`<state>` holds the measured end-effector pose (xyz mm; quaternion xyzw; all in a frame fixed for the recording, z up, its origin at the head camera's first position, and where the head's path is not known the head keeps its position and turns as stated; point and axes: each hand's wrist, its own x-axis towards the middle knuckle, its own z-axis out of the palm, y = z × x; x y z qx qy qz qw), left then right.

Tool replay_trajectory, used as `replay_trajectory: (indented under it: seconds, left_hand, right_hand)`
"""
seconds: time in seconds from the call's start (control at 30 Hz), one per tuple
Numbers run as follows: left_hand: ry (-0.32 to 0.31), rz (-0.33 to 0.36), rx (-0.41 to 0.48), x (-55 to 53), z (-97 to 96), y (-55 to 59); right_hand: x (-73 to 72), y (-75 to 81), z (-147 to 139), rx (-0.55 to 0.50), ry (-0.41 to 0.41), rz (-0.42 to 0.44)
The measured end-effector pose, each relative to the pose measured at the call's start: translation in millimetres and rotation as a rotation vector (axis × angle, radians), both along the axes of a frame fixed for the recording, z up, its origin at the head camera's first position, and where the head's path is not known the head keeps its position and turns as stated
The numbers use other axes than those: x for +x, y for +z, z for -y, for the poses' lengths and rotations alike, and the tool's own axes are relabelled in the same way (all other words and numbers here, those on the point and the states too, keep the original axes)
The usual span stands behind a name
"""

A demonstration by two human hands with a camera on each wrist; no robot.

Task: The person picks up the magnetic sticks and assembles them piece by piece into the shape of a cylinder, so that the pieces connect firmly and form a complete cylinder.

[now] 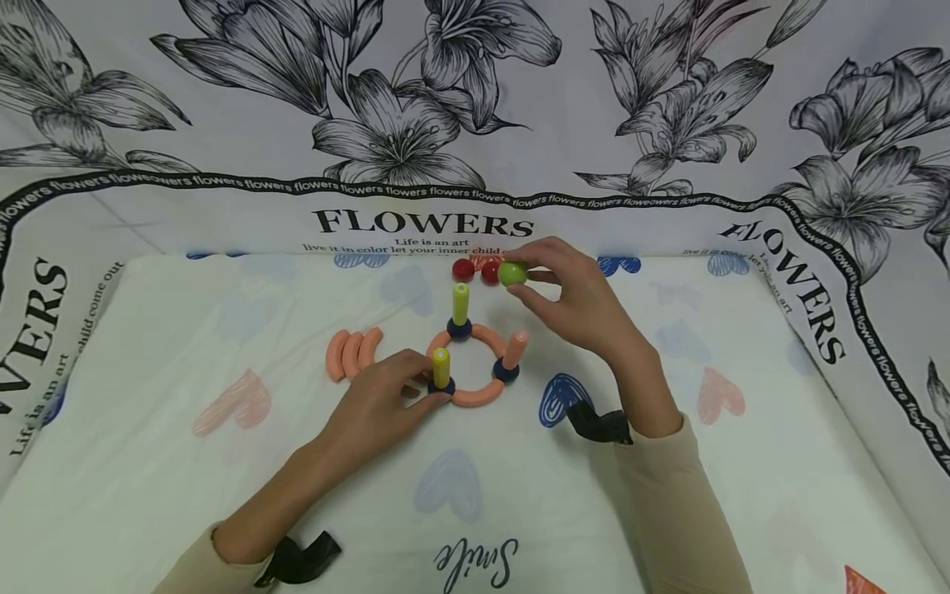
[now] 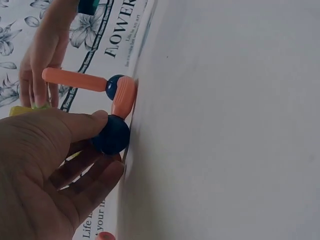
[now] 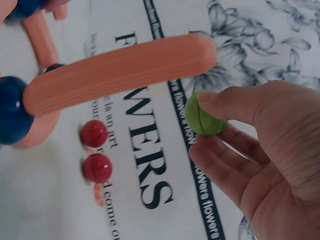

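Note:
A ring of curved orange rods (image 1: 478,398) and dark blue balls (image 1: 506,371) lies on the cloth. From the balls rise a yellow stick (image 1: 441,370), a yellow-green stick (image 1: 460,305) and an orange stick (image 1: 515,351). My left hand (image 1: 382,396) pinches the dark blue ball (image 2: 112,136) beneath the yellow stick, thumb on one side and fingers on the other. Behind the ring, my right hand (image 1: 575,293) holds a green ball (image 3: 205,117) between thumb and fingertips. Its stick end, if any, is not visible. Two red balls (image 3: 95,133) sit just left of it.
Several loose curved orange rods (image 1: 350,355) lie side by side left of the ring. A white cloth with printed hearts (image 1: 720,396) covers the table. Flower-printed fabric (image 1: 401,140) hangs behind it. Black straps (image 1: 597,425) stick out near both wrists.

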<state>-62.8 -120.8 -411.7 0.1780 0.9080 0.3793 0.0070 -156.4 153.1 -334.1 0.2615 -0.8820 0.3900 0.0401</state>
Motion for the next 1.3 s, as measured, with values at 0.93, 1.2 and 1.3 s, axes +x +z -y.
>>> replay_trajectory:
  seconds: [0.93, 1.2, 1.3]
  left_hand:
    - [-0.036, 0.005, 0.067, -1.8, 4.5, -2.0]
    - [-0.038, -0.002, 0.054, -1.7, 5.4, -2.6]
    - [-0.043, -0.006, 0.059, -2.2, 5.8, -3.4]
  right_hand:
    - [51.0, 26.9, 37, -0.053, 0.35, -0.058]
    - [55.0, 26.3, 47, -0.018, 0.373, -0.059]
    - [54.7, 24.9, 49, -0.007, 0.388, -0.074]
